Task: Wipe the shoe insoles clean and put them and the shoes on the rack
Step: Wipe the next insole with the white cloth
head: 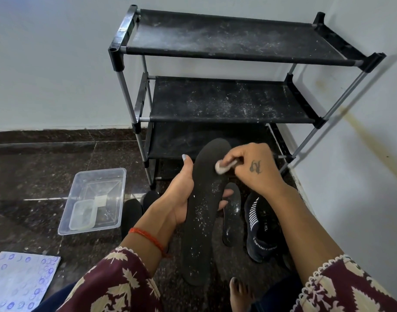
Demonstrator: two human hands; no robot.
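Dark stone floor before a dusty shoe rack (pixel 226 104): your left hand (pixel 181 199) grips a speckled insole (pixel 204 210) while your right hand (pixel 249 167) pinches a wipe (pixel 222 166) near its toe. Next, work heelward.

I see my left hand (pixel 181 199) gripping a dusty black insole (pixel 202 212) from below, while my right hand (pixel 253 167) pinches a white wipe (pixel 222 166) against its upper half. A second insole (pixel 231 212) and a dark shoe (pixel 261 224) lie on the floor (pixel 46 167) before the black rack (pixel 226 95).
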